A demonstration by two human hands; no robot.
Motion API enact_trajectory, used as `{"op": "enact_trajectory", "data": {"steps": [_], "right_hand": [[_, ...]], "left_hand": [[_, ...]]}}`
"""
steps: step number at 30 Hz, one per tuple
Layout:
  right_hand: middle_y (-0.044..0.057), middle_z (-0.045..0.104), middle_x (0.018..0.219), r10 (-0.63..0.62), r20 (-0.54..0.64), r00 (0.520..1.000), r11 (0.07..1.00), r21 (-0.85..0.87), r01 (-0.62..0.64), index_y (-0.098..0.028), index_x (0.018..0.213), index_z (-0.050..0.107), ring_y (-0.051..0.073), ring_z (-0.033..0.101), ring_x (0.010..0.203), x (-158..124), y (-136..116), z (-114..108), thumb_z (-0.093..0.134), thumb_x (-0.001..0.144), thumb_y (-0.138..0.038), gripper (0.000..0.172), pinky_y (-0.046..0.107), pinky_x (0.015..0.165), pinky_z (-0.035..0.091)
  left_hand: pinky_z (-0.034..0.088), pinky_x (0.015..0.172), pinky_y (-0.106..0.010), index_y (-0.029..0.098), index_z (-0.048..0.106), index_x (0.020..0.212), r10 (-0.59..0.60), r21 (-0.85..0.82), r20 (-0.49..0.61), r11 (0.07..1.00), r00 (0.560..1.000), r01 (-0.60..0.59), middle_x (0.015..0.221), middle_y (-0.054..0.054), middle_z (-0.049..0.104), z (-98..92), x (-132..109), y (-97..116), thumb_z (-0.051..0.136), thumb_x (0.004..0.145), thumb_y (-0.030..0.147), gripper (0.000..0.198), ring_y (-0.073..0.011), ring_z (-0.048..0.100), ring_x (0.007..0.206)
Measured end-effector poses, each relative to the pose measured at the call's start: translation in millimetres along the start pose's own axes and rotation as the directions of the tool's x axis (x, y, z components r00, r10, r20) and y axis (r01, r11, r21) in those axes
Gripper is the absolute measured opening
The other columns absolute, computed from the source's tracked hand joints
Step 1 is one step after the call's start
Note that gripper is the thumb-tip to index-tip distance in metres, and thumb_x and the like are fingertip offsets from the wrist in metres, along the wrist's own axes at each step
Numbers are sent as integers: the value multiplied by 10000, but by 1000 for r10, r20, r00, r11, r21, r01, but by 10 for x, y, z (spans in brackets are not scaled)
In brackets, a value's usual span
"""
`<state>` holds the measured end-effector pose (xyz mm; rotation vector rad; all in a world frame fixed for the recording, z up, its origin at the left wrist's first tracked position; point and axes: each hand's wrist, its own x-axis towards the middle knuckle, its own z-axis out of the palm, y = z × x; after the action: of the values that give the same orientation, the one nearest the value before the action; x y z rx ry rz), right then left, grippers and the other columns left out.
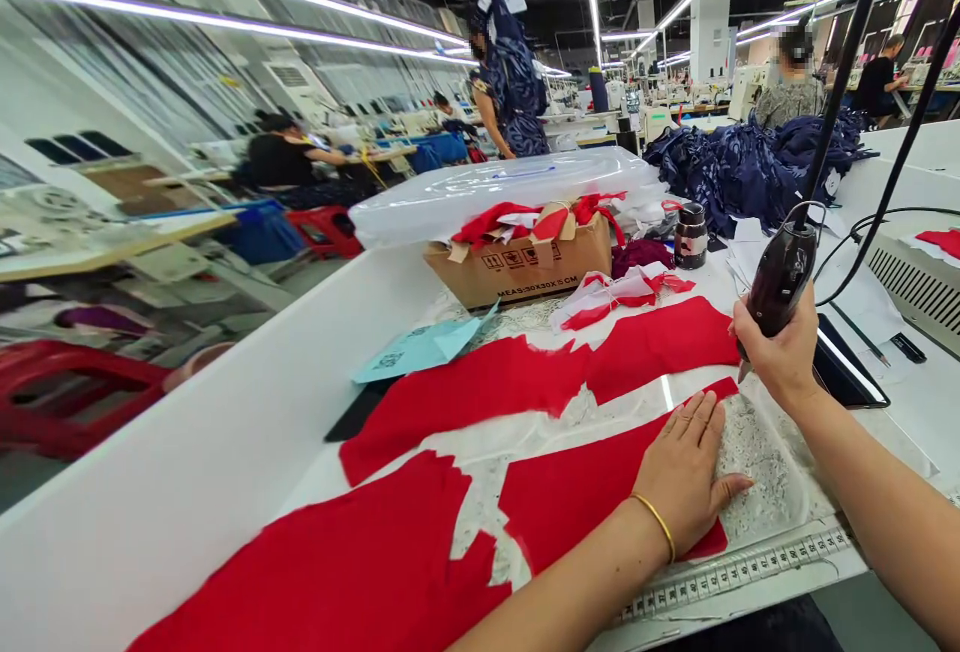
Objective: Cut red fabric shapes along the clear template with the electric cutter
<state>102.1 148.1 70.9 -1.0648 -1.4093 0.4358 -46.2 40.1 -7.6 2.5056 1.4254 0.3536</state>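
My left hand [686, 467], with a gold bangle at the wrist, lies flat on a cut piece of red fabric [577, 492] near the table's front edge. In my right hand [784, 347] is an upright black handheld tool [784, 277], a dark cord or hose rising from its top. Its lower end is hidden behind my fingers, close to the right end of a long red fabric strip [480, 377]. Another large red fabric piece [352, 552] spreads across the left front. Beneath them shows a speckled, clear-covered work surface [757, 472].
A measuring tape [750, 567] runs along the front edge. Behind the fabric stand a cardboard box [525, 267] of red scraps, a light-blue paper [424, 347] and a dark jar [690, 237]. A black tablet-like device [847, 362] lies right. Navy garments [750, 167] are heaped behind; several people work beyond.
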Motion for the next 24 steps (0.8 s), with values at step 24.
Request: {"op": "enact_trajectory", "data": {"steps": [24], "right_hand": [[-42,563,671,51,-41,998,990,136,-45,-278,946,401,179,566,540,-33,13,30,688,753,-488,404,356,569,498]], "left_hand": [[300,1271,-516,111,349,1584,40,39,13,998,999,-40,1668,-194,309,10,212,60,391,1054,621,737,-321,245,1573]]}}
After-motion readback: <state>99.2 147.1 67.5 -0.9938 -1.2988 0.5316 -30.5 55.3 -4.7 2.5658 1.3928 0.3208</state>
